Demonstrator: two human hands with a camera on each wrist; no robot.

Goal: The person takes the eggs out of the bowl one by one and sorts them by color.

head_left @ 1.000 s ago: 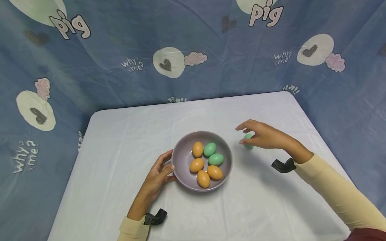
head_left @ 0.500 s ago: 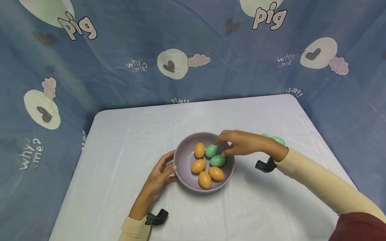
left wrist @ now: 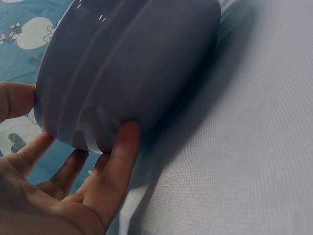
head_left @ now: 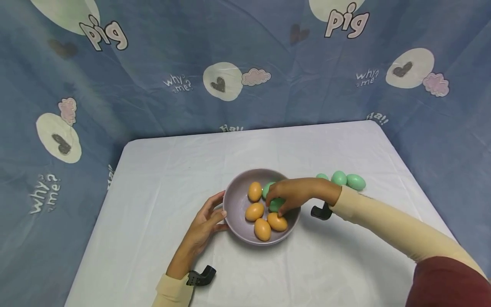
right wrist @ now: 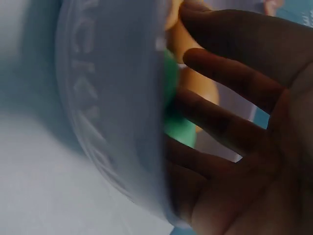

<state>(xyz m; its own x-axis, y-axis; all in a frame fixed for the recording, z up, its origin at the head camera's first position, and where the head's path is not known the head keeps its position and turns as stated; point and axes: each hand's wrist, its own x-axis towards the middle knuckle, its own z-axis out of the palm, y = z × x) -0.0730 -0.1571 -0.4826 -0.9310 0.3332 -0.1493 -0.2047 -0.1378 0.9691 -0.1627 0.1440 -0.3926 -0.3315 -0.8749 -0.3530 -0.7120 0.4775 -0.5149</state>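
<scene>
A mauve bowl [head_left: 238,221] stands on the white table, with several orange eggs [head_left: 255,211] and two green eggs [head_left: 268,190] inside. My left hand [head_left: 203,224] holds the bowl at its left side, thumb at the rim and fingers against the outer wall [left wrist: 98,78], as the left wrist view shows. Over the bowl's right rim reaches my right hand [head_left: 293,194], fingers spread and pointing down among the eggs. Its thumb is by the nearest orange egg [head_left: 277,222], and one green egg [right wrist: 180,131] lies under its fingers, partly hidden. No egg is lifted.
Three more green eggs [head_left: 339,178] lie on the white tablecloth [head_left: 165,170] beyond the right forearm, one partly covered by it. A blue printed cloth [head_left: 161,106] hangs behind the table and at its sides.
My right hand has moved left and down, from above a green egg on the table into the bowl, uncovering the green eggs on the table. The left hand still holds the bowl.
</scene>
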